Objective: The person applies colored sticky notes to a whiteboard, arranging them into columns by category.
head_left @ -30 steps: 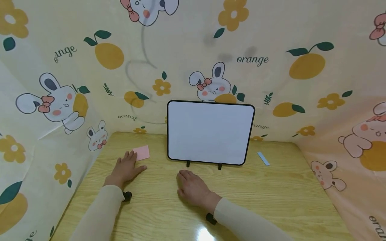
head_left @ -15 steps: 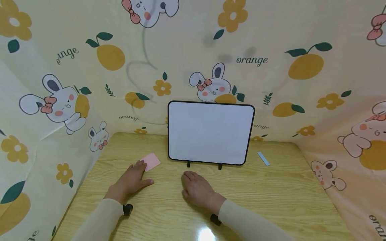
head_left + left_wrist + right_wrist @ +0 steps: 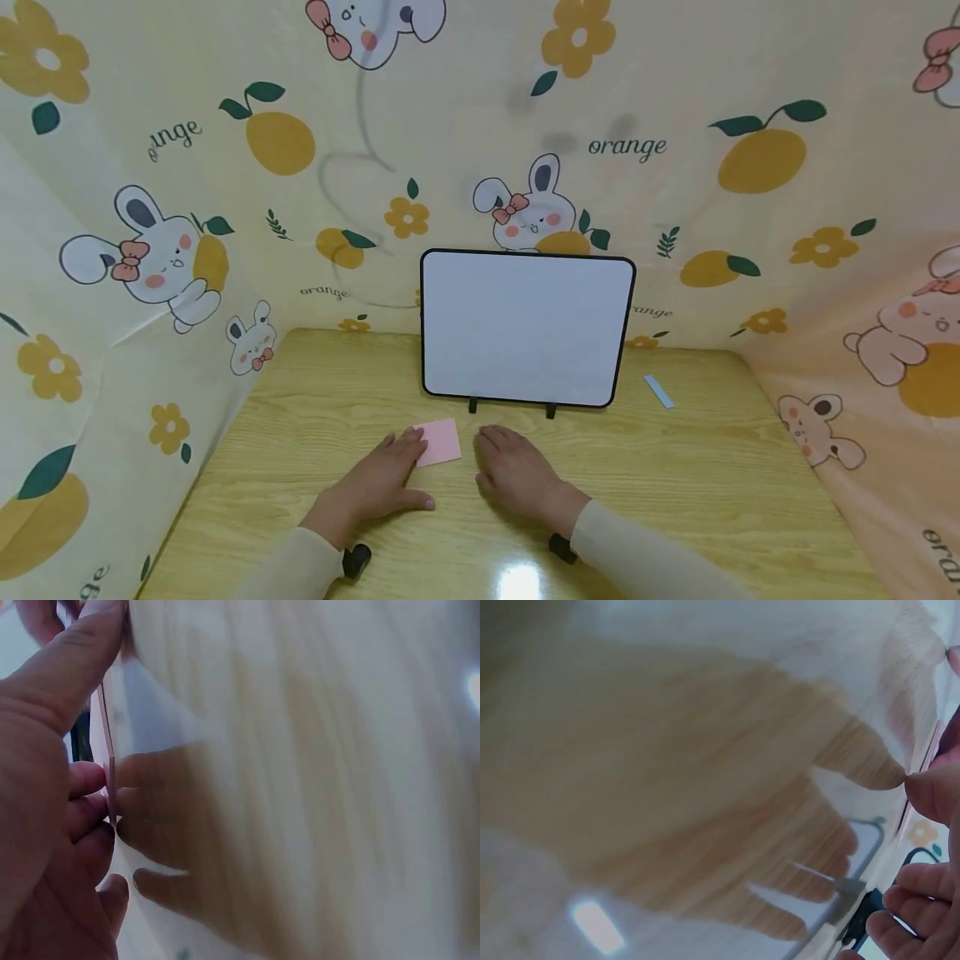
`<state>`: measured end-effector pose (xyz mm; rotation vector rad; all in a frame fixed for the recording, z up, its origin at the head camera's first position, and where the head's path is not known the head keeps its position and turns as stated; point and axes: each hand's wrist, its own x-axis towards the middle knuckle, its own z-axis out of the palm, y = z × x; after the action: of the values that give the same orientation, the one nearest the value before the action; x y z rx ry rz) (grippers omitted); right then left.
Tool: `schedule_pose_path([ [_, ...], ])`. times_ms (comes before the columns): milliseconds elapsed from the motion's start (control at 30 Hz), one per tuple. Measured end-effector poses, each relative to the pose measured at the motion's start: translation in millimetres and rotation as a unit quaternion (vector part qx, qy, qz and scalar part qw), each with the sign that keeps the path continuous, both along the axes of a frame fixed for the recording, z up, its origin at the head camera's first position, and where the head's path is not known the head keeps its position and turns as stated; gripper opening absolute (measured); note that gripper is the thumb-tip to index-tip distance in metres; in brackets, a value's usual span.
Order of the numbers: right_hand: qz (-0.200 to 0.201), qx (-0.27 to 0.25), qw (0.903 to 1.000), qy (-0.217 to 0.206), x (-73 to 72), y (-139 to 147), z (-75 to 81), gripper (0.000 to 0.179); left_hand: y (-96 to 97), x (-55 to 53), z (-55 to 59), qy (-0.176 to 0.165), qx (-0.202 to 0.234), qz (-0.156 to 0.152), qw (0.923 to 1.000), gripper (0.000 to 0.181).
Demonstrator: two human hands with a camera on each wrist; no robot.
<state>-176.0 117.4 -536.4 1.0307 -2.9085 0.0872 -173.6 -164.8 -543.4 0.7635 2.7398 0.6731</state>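
A small pink sticky note pad lies flat on the table, in front of the whiteboard's left foot. My left hand presses on its left edge with extended fingertips, the thumb spread apart on the wood. In the left wrist view the pad's thin pink edge shows under the fingers. Just right of the pad, my right hand rests on the table with relaxed fingers and holds nothing. The right wrist view shows its thumb and fingers touching the glossy surface.
Behind the hands a blank whiteboard with a black frame stands on two small black feet. A light blue strip lies to its right. Patterned cloth walls enclose the wooden table at the back and sides.
My left hand has slid the pink sticky note pad rightward and nearer to me, from the far left to in front of the whiteboard. My right hand has shifted slightly right.
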Motion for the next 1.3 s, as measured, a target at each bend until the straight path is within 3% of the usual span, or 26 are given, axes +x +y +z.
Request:
schedule_pose_path([
  [300, -0.008, -0.016, 0.9998, 0.003, 3.7, 26.8, 0.8, 0.058, 48.8, 0.9, -1.2, 0.017, -0.026, -0.054, 0.9981, 0.097],
  [533, 0.024, -0.031, 0.9979, 0.051, 7.2, 44.4, -1.2, 0.034, 75.1, 2.7, 3.3, 0.027, -0.045, -0.078, 0.9956, 0.095],
  [733, 0.039, -0.057, 0.9943, 0.081, 11.3, 54.2, -5.4, 0.028, 77.9, 5.2, 4.5, 0.022, -0.049, -0.069, 0.9962, 0.098],
  [967, 0.036, -0.057, 0.9934, 0.092, 13.2, 57.9, -7.5, 0.029, 73.3, -7.4, 3.6, 0.061, -0.083, -0.083, 0.9911, 0.110],
  [1300, 0.029, -0.037, 0.9941, 0.098, 12.6, 54.3, -9.3, 0.035, 77.5, -13.5, 1.7, 0.035, -0.107, -0.090, 0.9895, 0.116],
])
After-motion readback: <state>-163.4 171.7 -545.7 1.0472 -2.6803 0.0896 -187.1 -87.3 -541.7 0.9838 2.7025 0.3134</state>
